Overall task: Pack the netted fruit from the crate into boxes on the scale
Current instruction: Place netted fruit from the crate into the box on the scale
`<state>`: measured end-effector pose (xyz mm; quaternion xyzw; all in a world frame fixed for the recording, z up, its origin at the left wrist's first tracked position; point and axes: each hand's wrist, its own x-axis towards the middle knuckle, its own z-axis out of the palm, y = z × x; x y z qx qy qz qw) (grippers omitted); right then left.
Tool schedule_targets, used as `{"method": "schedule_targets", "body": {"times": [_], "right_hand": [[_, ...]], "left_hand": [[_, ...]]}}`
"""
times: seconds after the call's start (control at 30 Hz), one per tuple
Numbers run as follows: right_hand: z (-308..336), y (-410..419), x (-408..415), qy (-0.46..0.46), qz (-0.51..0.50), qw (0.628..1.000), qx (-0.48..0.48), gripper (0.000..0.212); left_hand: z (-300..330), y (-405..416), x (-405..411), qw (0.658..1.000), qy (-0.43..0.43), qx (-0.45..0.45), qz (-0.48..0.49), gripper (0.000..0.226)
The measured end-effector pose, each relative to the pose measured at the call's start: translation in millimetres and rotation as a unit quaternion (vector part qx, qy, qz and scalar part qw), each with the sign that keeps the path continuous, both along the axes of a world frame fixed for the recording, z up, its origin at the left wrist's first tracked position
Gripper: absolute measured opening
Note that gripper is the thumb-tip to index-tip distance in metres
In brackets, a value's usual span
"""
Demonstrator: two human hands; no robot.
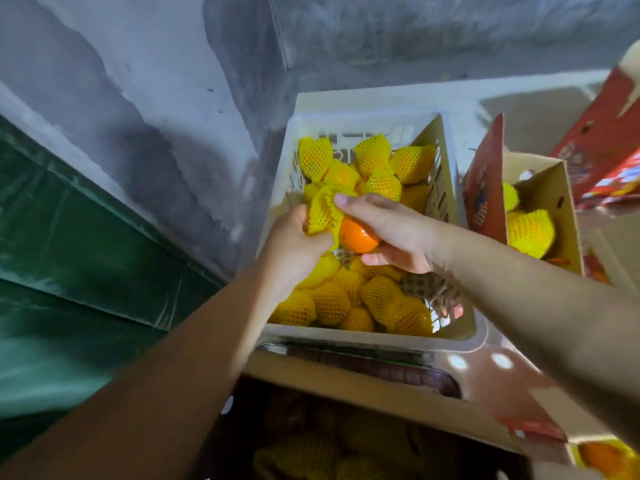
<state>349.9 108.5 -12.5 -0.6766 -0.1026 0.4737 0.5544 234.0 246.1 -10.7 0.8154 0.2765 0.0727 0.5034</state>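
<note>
Both hands over the middle of the white crate [367, 336] right now. Left hand [294, 244] pinching the yellow foam net [322, 213], fingers curled round its loose end; right hand [391, 233] wrapped around the bare orange fruit [356, 235], thumb on top, fingers underneath. Net only half on, so probably mid-fix: sleeve slipped and getting tugged over the fruit. Looks firm and roundish with smooth glossy skin, so likely a bit slippery bare, way grippier once the mesh is on. Foam net is soft, stretchy, basically weightless, bunches up easy, so best taken by the rim and rolled over rather than yanked. Fruit itself better cupped from below, not squeezed, bruises being the risk. More netted fruit [377, 157] heaped at the far end of the crate and more at the near end, bare crate floor showing between. Just right of the crate, an open cardboard box [557, 188] with a few netted ones already inside. Nearer than the crate, a dark box [311, 372] in shadow, also holding netted fruit, can't tell whether that sits on the scale.
</note>
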Motion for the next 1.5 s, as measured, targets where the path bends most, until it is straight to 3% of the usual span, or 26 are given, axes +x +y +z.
{"method": "schedule_targets", "body": {"times": [0.1, 0.23, 0.37, 0.47, 0.53, 0.6, 0.7, 0.77, 0.87, 0.97, 1.07, 1.23, 1.33, 1.4, 1.5], "right_hand": [[23, -18, -18, -0.098, 0.015, 0.995, -0.015, 0.048], [43, -36, -42, -0.081, 0.023, 0.996, 0.02, 0.051], [72, -50, -70, -0.149, 0.01, 0.989, -0.01, 0.048], [97, -61, -98, -0.176, -0.018, 0.984, -0.019, 0.061], [115, -68, -126, -0.191, -0.048, 0.98, 0.013, 0.052], [126, -72, -159, -0.174, -0.051, 0.981, 0.07, 0.042], [136, -68, -213, -0.102, 0.066, 0.984, 0.13, 0.047], [135, -63, -237, -0.099, 0.103, 0.981, 0.128, 0.053], [129, -55, -248, -0.092, 0.002, 0.989, 0.112, 0.051], [122, -47, -251, -0.052, -0.077, 0.987, 0.132, 0.021], [114, -45, -257, -0.012, -0.115, 0.981, 0.159, 0.036], [105, -51, -267, -0.235, -0.164, 0.957, 0.042, 0.075], [98, -53, -269, -0.254, -0.153, 0.951, 0.087, 0.106], [92, -53, -270, -0.253, -0.125, 0.952, 0.119, 0.105], [87, -49, -273, -0.3, -0.168, 0.931, 0.125, 0.072]], "left_hand": [[24, -15, -34, 0.996, -0.018, -0.068, -0.059, 0.042], [39, -23, -73, 0.986, -0.069, -0.152, 0.007, 0.033], [42, -25, -104, 0.986, -0.099, -0.062, 0.12, 0.013], [43, -24, -126, 0.979, -0.131, -0.001, 0.155, 0.013], [46, -25, -139, 0.974, -0.16, 0.02, 0.158, 0.01], [49, -28, -148, 0.971, -0.186, 0.019, 0.146, 0.007], [60, -34, -157, 0.971, -0.205, -0.05, 0.108, 0.026], [64, -32, -165, 0.973, -0.216, -0.046, 0.071, 0.029], [66, -25, -179, 0.975, -0.217, -0.032, 0.042, 0.029], [66, -25, -190, 0.975, -0.221, -0.016, 0.026, 0.023], [66, -30, -198, 0.975, -0.221, -0.016, 0.02, 0.02], [69, -39, -216, 0.967, -0.253, -0.032, 0.0, 0.021], [70, -46, -225, 0.963, -0.265, -0.04, -0.025, 0.029], [69, -47, -228, 0.96, -0.274, -0.043, -0.037, 0.034], [70, -43, -235, 0.952, -0.301, -0.024, -0.039, 0.031]]}}
